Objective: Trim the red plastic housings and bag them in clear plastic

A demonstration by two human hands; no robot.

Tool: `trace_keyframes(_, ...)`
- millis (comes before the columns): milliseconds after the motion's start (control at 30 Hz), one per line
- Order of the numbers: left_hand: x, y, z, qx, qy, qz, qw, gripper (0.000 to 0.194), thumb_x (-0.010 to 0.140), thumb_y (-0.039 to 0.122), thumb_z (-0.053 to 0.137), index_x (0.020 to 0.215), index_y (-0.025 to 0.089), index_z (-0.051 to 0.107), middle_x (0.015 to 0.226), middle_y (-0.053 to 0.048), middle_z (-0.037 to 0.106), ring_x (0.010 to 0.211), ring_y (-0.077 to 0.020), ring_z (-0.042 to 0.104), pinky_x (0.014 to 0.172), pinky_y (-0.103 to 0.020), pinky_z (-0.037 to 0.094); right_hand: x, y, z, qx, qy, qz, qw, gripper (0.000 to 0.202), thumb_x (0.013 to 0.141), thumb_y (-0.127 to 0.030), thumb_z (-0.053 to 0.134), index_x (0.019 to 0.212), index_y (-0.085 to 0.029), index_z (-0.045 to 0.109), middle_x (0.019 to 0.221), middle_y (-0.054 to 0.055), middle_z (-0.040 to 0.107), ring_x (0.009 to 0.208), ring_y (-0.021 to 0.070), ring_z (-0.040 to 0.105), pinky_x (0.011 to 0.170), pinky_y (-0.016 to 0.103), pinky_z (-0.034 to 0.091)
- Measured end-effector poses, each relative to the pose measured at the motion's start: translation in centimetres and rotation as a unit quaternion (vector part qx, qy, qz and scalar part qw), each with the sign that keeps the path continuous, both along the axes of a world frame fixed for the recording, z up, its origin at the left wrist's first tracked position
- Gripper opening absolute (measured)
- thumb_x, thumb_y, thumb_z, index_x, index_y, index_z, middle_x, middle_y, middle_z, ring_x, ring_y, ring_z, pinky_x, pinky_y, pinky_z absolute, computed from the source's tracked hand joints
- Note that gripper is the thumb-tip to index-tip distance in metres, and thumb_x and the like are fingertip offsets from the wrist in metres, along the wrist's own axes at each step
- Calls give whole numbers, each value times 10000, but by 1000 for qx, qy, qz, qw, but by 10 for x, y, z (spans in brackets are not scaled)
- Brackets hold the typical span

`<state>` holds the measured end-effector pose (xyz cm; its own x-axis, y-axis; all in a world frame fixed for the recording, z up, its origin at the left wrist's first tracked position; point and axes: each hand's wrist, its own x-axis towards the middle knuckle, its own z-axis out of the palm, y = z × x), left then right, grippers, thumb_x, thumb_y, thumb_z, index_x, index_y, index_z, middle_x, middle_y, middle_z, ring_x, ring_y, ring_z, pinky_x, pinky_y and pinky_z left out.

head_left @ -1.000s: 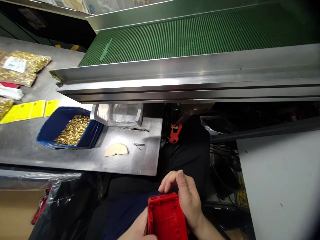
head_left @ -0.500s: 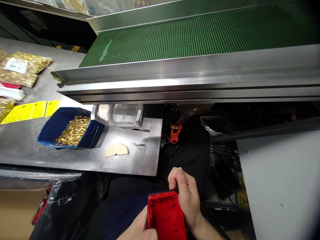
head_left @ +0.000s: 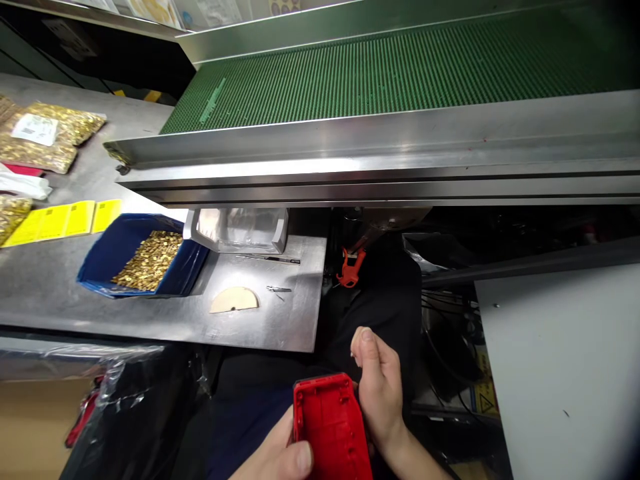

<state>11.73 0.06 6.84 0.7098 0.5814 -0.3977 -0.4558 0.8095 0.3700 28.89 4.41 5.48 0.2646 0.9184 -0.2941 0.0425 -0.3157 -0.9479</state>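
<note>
A red plastic housing (head_left: 331, 423), hollow side up with small posts along its walls, is over my lap at the bottom of the view. My left hand (head_left: 280, 447) is closed on its left side, the thumb over the near rim. Close by the housing's right edge is my right hand (head_left: 379, 387), its fingers curled in and thumb on top; a tiny pale bit shows at the fingertips, too small to name. On the metal table a blue bin (head_left: 100, 267) holds small brass pieces (head_left: 150, 260).
A green ribbed conveyor belt (head_left: 320, 80) with a metal side rail (head_left: 350, 153) crosses ahead. Around the bin are a clear drawer (head_left: 250, 227), a wooden half-disc (head_left: 234, 300), yellow labels (head_left: 55, 222) and bagged brass pieces (head_left: 65, 127). At right is a white panel (head_left: 565, 360).
My right hand has risen slightly and shifted a little right, fingers still curled. The housing has moved slightly up and left in my left hand.
</note>
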Motion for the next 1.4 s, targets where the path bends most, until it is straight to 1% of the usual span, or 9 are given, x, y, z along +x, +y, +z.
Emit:
trace_keyframes(200,-2,1,-2,-57,-24,16,998,814,829,580,769,1480,156,526,1308,-225,703,1256,-441,647,1103,-629,418,14,16,4,24,-4,81,996,182,989,-398,667,960,-223,630,866,5,628,795,158,596,723,258,488)
trace_keyframes(400,1,3,1,-56,-35,24,998,796,845,573,753,1481,146,534,1294,-246,706,1221,-454,668,1070,-641,439,23,20,12,-41,72,188,979,352,1048,-502,559,977,-198,721,806,48,772,693,165,706,661,252,538)
trace_keyframes(600,-17,-5,-5,-29,14,66,997,1097,865,650,690,1670,245,64,1205,-200,730,1085,-404,725,985,-613,486,34,38,3,-17,-142,132,981,484,1070,-524,485,741,-200,631,432,-67,450,397,117,467,456,233,365)
trace_keyframes(700,-34,-8,-9,-13,38,92,995,1162,829,695,711,1660,295,5,1184,-163,731,1088,-396,725,1000,-604,483,9,62,-14,31,-254,240,936,320,1078,-395,501,892,-207,682,692,-20,638,585,136,603,571,231,462)
trace_keyframes(833,-45,-18,-10,-8,40,112,993,883,870,713,639,1583,317,299,1285,-168,683,1170,-422,699,1046,-603,457,-49,95,-44,61,-312,325,890,176,961,-247,690,1137,-238,691,1155,67,686,1068,236,656,951,326,511)
trace_keyframes(1033,-40,-37,0,8,43,142,989,850,825,643,748,1540,355,388,1610,-178,426,1271,-456,629,1085,-640,428,-83,114,-65,38,-341,336,877,124,929,-178,663,1052,-195,657,1180,141,669,1178,319,601,1050,464,465)
trace_keyframes(1167,-39,-41,3,5,109,129,986,1032,742,603,862,1577,342,314,1511,-184,506,1293,-421,596,1048,-555,469,-50,93,-43,6,-281,341,897,153,1010,-303,570,1118,-204,615,992,68,730,878,218,709,811,329,574)
trace_keyframes(1300,-39,-43,-5,-1,114,113,987,1167,726,526,909,1621,312,191,1267,-147,636,1109,-334,668,955,-471,504,-11,50,11,0,-115,324,939,240,1002,-386,627,1171,-218,661,1013,62,763,895,214,746,800,299,600)
trace_keyframes(1400,-35,-41,-8,12,106,122,987,1125,734,504,911,1614,313,238,1308,-142,611,1138,-324,647,1019,-494,478,0,17,46,2,-76,374,924,199,975,-307,679,1168,-273,715,1003,31,762,850,197,733,773,284,596)
